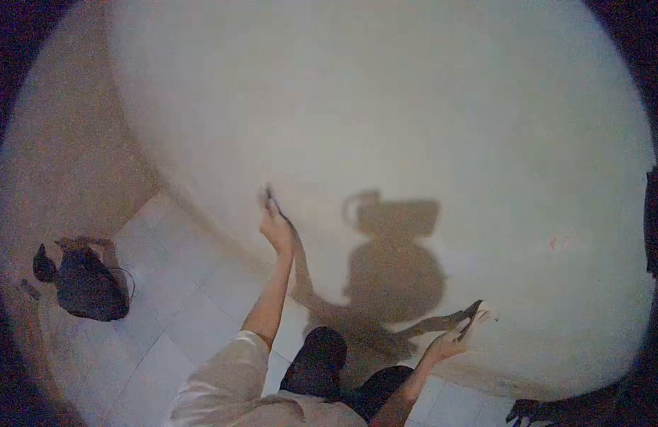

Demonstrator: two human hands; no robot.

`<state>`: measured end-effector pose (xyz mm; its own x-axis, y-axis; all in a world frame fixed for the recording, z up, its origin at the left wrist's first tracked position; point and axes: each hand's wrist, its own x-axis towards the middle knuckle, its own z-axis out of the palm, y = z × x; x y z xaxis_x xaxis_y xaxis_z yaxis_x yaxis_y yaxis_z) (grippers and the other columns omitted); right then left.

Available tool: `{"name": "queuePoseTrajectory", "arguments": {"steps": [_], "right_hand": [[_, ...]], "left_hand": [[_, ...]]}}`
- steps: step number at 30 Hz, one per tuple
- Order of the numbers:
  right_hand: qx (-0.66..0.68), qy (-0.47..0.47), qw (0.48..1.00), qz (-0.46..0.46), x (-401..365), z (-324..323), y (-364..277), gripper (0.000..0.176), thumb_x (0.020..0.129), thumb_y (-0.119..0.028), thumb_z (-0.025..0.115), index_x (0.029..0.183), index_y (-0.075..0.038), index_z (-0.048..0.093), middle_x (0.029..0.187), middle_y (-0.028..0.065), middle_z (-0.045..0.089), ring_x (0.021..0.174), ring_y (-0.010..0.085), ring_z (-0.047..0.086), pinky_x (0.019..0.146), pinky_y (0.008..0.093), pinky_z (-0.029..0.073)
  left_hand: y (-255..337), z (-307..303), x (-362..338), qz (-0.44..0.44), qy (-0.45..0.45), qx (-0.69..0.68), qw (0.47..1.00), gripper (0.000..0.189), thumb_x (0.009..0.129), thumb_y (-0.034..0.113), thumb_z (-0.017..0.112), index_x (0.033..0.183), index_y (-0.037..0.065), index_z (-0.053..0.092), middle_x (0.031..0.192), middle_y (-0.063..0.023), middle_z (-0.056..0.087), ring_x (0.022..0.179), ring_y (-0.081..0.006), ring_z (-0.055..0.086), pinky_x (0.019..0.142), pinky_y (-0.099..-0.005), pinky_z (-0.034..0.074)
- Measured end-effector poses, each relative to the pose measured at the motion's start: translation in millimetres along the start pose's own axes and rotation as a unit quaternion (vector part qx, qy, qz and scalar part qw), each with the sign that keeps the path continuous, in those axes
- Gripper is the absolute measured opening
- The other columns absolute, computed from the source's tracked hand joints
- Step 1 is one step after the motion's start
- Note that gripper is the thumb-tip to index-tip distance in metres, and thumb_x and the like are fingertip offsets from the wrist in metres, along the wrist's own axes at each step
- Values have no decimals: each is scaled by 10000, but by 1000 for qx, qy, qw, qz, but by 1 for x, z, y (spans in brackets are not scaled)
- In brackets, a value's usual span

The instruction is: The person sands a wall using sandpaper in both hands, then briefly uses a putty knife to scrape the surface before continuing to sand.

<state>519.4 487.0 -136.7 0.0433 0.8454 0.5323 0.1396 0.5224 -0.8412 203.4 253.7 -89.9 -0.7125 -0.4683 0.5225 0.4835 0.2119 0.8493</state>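
Observation:
My left hand [275, 229] is raised close to a pale wall [485, 128], its fingers closed round a small, thin dark object [270, 193] that points upward. Lower down on the right, my right hand [448, 346] is closed on a flat piece [481, 313], pale on one side and dark along the edge, right at the wall. I cannot tell what kind of thing either piece is. Shadows of my head and both arms fall across the wall between the hands.
A dark bag [92, 288] with a cord stands on the tiled floor [176, 331] at the left, near the corner. My knees [322, 359] are bent close to the wall. Dark objects show at the right edge [655, 222] and bottom right [556, 411]. The wall bears a small reddish mark [554, 244].

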Motion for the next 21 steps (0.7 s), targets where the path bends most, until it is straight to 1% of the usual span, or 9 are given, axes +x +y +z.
{"name": "queuePoseTrajectory", "arguments": {"steps": [2, 8, 11, 12, 14, 17, 19, 20, 21], "right_hand": [[9, -33, 998, 56, 0, -1, 7, 428, 1006, -184, 508, 1325, 102, 499, 1365, 245, 526, 1266, 351, 516, 1058, 384, 376], [-48, 28, 998, -8, 2, 2, -1, 426, 999, -191, 524, 1303, 107, 521, 1297, 245, 584, 1158, 362, 583, 996, 399, 429], [10, 24, 1000, 17, 4, 8, 8, 414, 994, -192, 531, 1274, 113, 548, 1248, 245, 615, 1123, 377, 592, 976, 417, 438], [10, 22, 1000, 16, 5, 7, 14, 414, 994, -192, 531, 1274, 113, 548, 1248, 245, 615, 1123, 377, 592, 976, 417, 438], [-71, 5, 997, -9, 7, 4, 30, 406, 993, -202, 536, 1244, 116, 571, 1223, 250, 626, 1115, 384, 598, 962, 416, 445], [-50, -2, 999, 15, 2, 11, 65, 409, 998, -207, 524, 1245, 116, 567, 1237, 261, 614, 1126, 389, 595, 970, 418, 444], [-50, 50, 988, -135, -6, 17, 24, 412, 1002, -209, 510, 1244, 120, 562, 1244, 276, 603, 1134, 401, 590, 971, 426, 446], [-31, 36, 996, -80, -10, 19, 26, 438, 994, -247, 529, 1260, 100, 561, 1262, 261, 597, 1146, 376, 589, 985, 426, 442], [-13, 24, 999, -26, 4, 24, 31, 465, 987, -285, 548, 1275, 80, 560, 1281, 246, 591, 1157, 352, 587, 998, 426, 437]], "left_hand": [[-45, 1, 24, -138, 46, -23, 989, 356, 1019, 186, 446, 1209, -81, 585, 1037, -227, 692, 782, -272, 646, 766, -357, 473], [54, 22, -46, -120, 31, -3, 992, 333, 1004, 160, 463, 1181, -72, 625, 1209, -240, 631, 998, -328, 636, 831, -379, 489], [49, 26, -93, 180, -173, -65, 966, 439, 808, -100, 522, 1225, -17, 628, 1366, -219, 531, 1342, -354, 432, 1083, -367, 392], [42, 27, -87, 179, -171, -64, 967, 439, 808, -100, 522, 1225, -17, 628, 1366, -219, 531, 1342, -354, 432, 1083, -367, 392], [29, 29, -57, 408, -188, -67, 891, 533, 744, -150, 514, 1240, 8, 628, 1319, -206, 575, 1310, -349, 477, 1084, -399, 398], [15, 27, 0, 353, -132, -54, 925, 448, 819, -112, 494, 1224, 13, 636, 1280, -195, 607, 1246, -320, 546, 1063, -387, 419], [16, 19, 47, 174, -36, -27, 984, 334, 903, -26, 505, 1210, -7, 633, 1278, -203, 607, 1195, -291, 595, 1015, -353, 452], [39, 11, 68, 44, 11, -29, 999, 289, 942, 24, 511, 1202, -17, 631, 1276, -209, 607, 1180, -278, 609, 990, -336, 463], [64, 20, 78, 46, 13, -30, 998, 289, 942, 24, 511, 1202, -17, 631, 1276, -209, 607, 1180, -278, 609, 990, -336, 463]]}}
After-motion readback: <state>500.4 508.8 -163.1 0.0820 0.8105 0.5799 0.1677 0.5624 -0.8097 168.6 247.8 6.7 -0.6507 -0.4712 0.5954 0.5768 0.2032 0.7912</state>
